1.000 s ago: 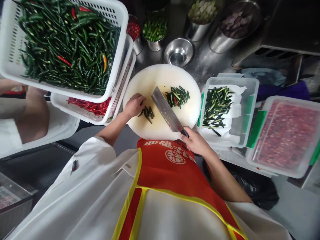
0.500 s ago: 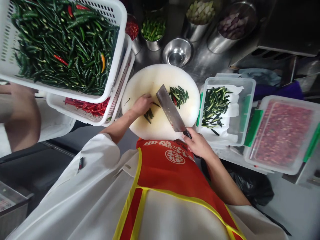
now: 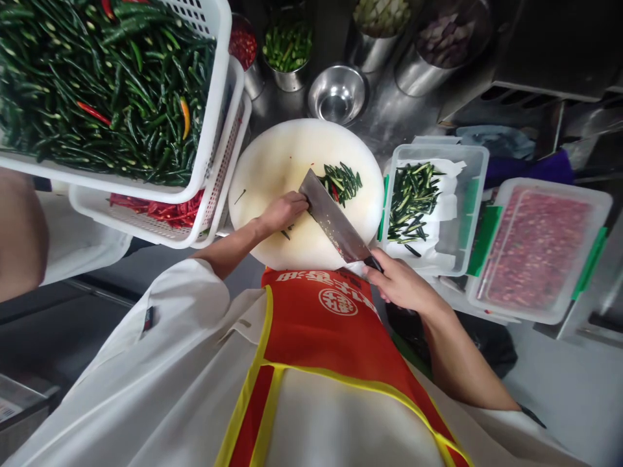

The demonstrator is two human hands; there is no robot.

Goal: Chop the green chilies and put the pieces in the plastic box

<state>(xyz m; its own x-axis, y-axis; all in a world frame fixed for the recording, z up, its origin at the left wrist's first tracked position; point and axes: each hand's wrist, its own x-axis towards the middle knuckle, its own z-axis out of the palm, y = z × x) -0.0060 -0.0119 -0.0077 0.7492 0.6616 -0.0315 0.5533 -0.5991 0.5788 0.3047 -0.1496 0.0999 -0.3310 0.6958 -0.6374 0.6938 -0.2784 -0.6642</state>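
Observation:
A round white cutting board (image 3: 287, 155) lies in front of me. My left hand (image 3: 282, 212) rests on it with fingers curled down over a few green chillies (image 3: 287, 229), which it mostly hides. My right hand (image 3: 402, 284) grips the handle of a cleaver (image 3: 333, 222); its blade lies flat and slanted across the board, its tip beside my left fingers. A pile of cut green chillies (image 3: 341, 181) sits on the board just beyond the blade.
White baskets of green chillies (image 3: 97, 84) and red chillies (image 3: 160, 211) stand at left. A clear tub of cut green chillies (image 3: 418, 201) and a tub of chopped red chilli (image 3: 535, 250) stand at right. Steel bowls (image 3: 335, 94) line the back. Another person's arm (image 3: 19, 227) is at far left.
My left hand has slid right over the small bunch of chillies, toward the cleaver. The blade has shifted slightly right, and the view has tilted.

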